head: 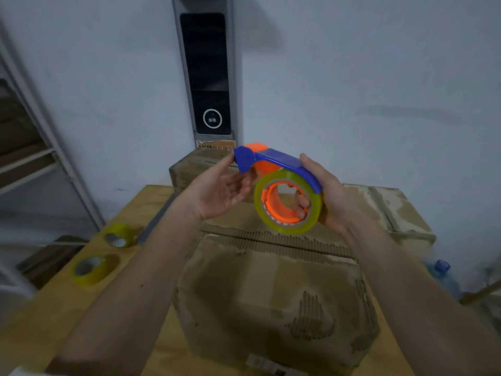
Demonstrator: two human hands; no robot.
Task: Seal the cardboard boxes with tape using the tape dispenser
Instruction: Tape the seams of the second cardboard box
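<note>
Head view. The right hand holds the tape dispenser in the air above the desk, its fingers curled through the orange core and its thumb lying along the blue top arm. The roll of clear yellowish tape sits on that core. The left hand is relaxed and wide, palm toward the dispenser, with its fingertips touching the blue front end beside the orange tab.

Directly below the hands stands a worn cardboard box on the wooden desk; its top flaps lie shut, with a seam running across the far part of the top and patches of torn facing that expose the corrugation. No contents are visible. A second box stands just behind it to the right, and a third box stands farther back against the white wall; both are also closed.

Bare desk surface lies to the left of the near box, up to the desk's left edge. Two spare tape rolls lie flat there, apart from one another and clear of the box. Beyond the left edge stands a metal shelf frame. Off the right edge a blue-capped bottle shows, blurred. A dark vertical panel is fixed on the wall behind the far box.
</note>
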